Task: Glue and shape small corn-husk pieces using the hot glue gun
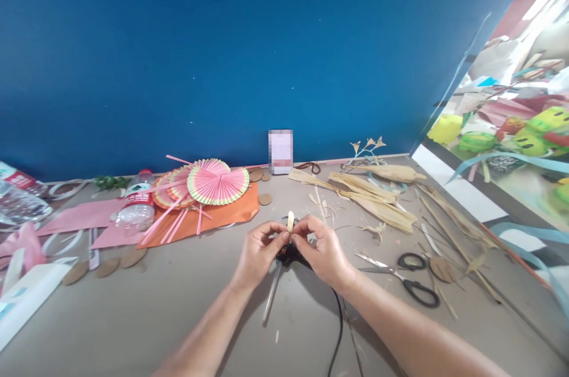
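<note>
My left hand (262, 252) and my right hand (323, 252) meet above the middle of the table, thumbs and forefingers pinched together. Between the fingertips stands a small pale strip (290, 220) that looks like corn husk; its lower end is hidden by the fingers. Just beneath the hands is a black object, partly covered, which looks like a hot glue gun (287, 256). A translucent glue stick (270, 300) juts from it toward me, and a black cord (340, 323) runs to the near edge. Open-bladed scissors (406, 282) with black handles lie right of my right hand.
Dried corn husks (382, 202) and thin stalks (462, 246) lie at the right. Pink paper fans (217, 181) rest on orange paper (240, 211) near a plastic bottle (137, 202). Cardboard discs (108, 267) lie left. A blue wall (267, 57) and a blurred card (280, 152) stand behind.
</note>
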`<action>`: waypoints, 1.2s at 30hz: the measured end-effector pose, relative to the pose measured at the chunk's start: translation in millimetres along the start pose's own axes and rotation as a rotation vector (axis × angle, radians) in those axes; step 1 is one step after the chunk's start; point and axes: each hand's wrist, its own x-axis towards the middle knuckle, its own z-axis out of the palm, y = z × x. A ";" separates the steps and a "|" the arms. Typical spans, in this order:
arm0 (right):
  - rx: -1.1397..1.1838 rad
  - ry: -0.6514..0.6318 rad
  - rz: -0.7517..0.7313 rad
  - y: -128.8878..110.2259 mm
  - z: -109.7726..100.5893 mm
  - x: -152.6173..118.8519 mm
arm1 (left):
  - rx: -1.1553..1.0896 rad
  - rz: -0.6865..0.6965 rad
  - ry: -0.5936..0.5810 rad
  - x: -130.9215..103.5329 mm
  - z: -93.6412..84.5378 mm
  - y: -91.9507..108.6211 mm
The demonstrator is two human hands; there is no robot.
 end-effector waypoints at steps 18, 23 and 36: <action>-0.331 0.037 0.014 10.4 -40.4 27.0 | -0.138 0.020 0.204 11.5 -9.2 -1.6; -0.621 0.042 -0.013 29.5 -70.0 56.9 | -0.235 0.015 0.252 15.1 -10.5 -2.5; -0.675 0.098 -0.049 52.6 -45.1 72.0 | -0.343 -0.109 0.266 16.7 -10.3 0.0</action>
